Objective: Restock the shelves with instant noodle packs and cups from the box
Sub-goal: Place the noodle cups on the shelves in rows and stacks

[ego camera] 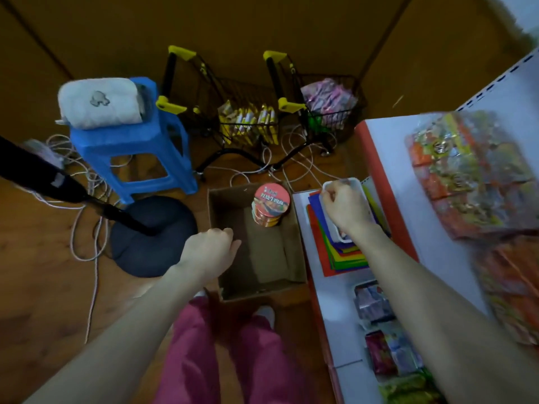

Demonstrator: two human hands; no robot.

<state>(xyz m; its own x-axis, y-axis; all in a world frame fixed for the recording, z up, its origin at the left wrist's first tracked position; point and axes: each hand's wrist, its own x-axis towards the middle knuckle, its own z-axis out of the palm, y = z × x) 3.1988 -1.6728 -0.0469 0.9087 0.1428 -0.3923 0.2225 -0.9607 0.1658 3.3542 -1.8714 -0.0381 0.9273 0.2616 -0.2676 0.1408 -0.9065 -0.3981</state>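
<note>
An open cardboard box (280, 258) stands on the floor by my feet. A short stack of red-lidded instant noodle cups (271, 199) sits in its far right corner; the rest of the box floor is bare. My left hand (210, 249) hangs over the box's left wall with curled fingers, and whether it grips the rim is hidden. My right hand (347, 208) is curled on a white rectangular tray (354, 182) that lies on coloured sheets (338, 252) on the low white shelf (329, 287). Orange noodle multipacks (466, 176) lie blurred on the higher shelf at right.
Small snack packets (379, 342) lie on the low shelf nearer me. On the floor beyond the box are a blue plastic stool (131, 153), two black wire carts (248, 121) holding packets, loose white cables (87, 223) and a dark round stand base (151, 237).
</note>
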